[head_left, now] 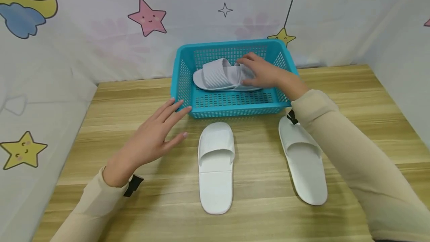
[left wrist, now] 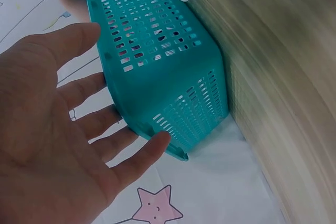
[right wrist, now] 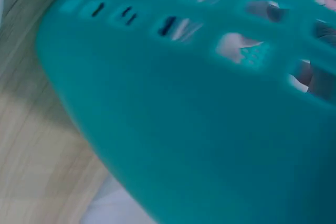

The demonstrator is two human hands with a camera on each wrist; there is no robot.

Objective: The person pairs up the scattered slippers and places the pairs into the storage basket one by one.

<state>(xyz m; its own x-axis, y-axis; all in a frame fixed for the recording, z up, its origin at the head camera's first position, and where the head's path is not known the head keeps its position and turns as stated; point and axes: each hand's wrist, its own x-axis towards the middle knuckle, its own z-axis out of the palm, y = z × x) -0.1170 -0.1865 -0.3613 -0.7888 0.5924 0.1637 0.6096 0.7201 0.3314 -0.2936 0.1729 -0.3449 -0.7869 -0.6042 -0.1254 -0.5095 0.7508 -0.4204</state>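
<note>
A blue-green plastic basket (head_left: pixel 235 109) stands at the back of the wooden table. Inside lie two pale grey slippers; the left one (head_left: pixel 215 75) points its toe leftward, and its ribbed strap shows. My right hand (head_left: pixel 263 72) reaches over the basket's right side and grips the other grey slipper (head_left: pixel 246 73), thumb on the near side and fingers on the far side, partly covering it. By the basket's front left corner is my left hand (head_left: pixel 147 139), its fingers spread and fairly straight, fingertips at the rim. In the left wrist view its palm (left wrist: pixel 47 124) holds nothing.
On the table in front of the basket lie two white slippers, one in the middle (head_left: pixel 216 186) and one at the right (head_left: pixel 307 171), partly under my right sleeve. A printed cloth (head_left: pixel 100 40) with stars hangs behind and at both sides of the table.
</note>
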